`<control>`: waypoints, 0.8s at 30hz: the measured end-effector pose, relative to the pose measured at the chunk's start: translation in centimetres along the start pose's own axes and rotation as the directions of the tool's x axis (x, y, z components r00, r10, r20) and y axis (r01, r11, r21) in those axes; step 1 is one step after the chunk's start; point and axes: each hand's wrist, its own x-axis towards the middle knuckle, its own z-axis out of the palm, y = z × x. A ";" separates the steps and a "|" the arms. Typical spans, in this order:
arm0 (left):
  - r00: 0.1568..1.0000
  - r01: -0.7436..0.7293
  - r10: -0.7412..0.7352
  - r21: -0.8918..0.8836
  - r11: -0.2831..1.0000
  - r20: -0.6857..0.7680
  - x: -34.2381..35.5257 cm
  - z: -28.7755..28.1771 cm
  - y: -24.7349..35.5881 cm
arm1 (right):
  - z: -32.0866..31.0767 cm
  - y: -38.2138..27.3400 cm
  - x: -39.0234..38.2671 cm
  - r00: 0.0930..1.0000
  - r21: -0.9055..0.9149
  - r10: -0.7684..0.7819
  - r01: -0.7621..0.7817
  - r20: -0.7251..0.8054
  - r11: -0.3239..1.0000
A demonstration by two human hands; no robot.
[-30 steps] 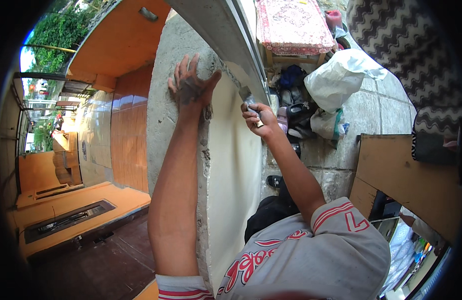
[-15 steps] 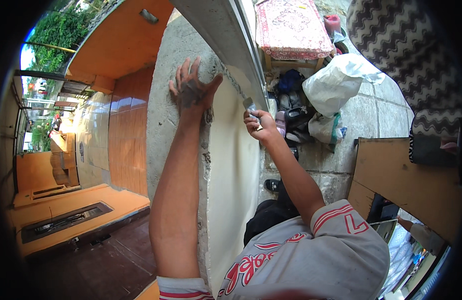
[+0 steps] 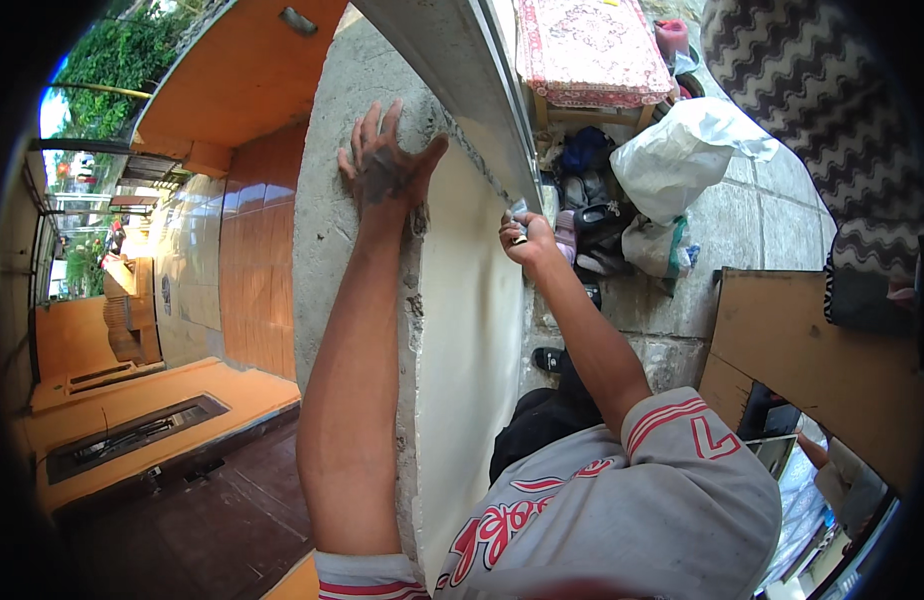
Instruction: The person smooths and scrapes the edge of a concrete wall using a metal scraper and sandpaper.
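With fingers spread, my left hand [image 3: 387,165] rests on the rough grey concrete ledge [image 3: 332,110], near its edge beside the smooth cream face [image 3: 457,360]. My right hand [image 3: 527,240] is wrapped round a small scraper-like tool [image 3: 518,210], its metal end at the rough grey seam [image 3: 467,145] where the cream surface meets a long grey metal frame [image 3: 417,40]. Part of the tool is hidden by the fingers.
To the right are a rug-covered low table [image 3: 592,50], a pile of footwear [image 3: 592,220], white sacks [image 3: 667,160], a brown board [image 3: 792,350] and patterned cloth [image 3: 782,80]. Orange walls [image 3: 257,270] and a dark tiled floor [image 3: 192,520] lie to the left.
My right hand with the tool has shifted slightly right along the seam, moving lower and then back up a little. My left hand stays spread on the concrete.
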 end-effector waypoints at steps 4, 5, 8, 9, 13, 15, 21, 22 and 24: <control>0.999 -0.004 0.005 0.022 1.000 -0.043 -0.1 0.1 -1.2 | 3.1 0.2 -0.4 0.979 -0.091 -0.003 0.022 0.204 0.996; 0.999 0.000 0.001 0.025 1.000 -0.040 -0.4 0.1 -1.3 | 3.6 0.4 -0.8 0.947 -0.145 0.087 -0.043 0.310 0.988; 0.999 0.033 -0.032 0.034 0.999 -0.027 -0.9 -0.6 -2.6 | 3.2 3.4 -1.7 0.932 -0.357 0.171 -0.049 0.321 0.933; 0.999 0.037 -0.036 0.046 0.998 -0.025 -0.9 -0.7 -2.6 | 2.9 3.9 -1.5 0.964 -0.383 0.087 0.017 0.252 0.923; 1.000 -0.007 0.007 0.023 1.000 -0.003 0.2 0.1 0.3 | 2.2 -0.9 -0.1 0.985 -0.140 0.020 0.004 0.170 0.990; 1.000 -0.011 0.012 0.023 1.000 -0.023 0.3 0.2 -0.1 | 2.7 -0.5 -0.4 0.975 -0.133 0.035 -0.006 0.221 0.991; 0.999 0.031 -0.029 0.053 0.998 -0.035 -1.0 -0.6 -2.4 | -0.2 3.0 -1.2 0.989 -0.578 0.037 0.052 0.140 0.814; 0.999 0.027 -0.026 0.050 0.998 -0.021 -0.9 -0.6 -1.7 | -1.3 1.9 -0.4 0.989 -0.579 0.029 0.062 0.147 0.813; 1.000 0.000 0.001 0.023 1.000 -0.020 -0.2 0.1 -0.2 | -3.8 -1.2 1.5 0.936 -0.436 -0.243 0.112 -0.257 0.893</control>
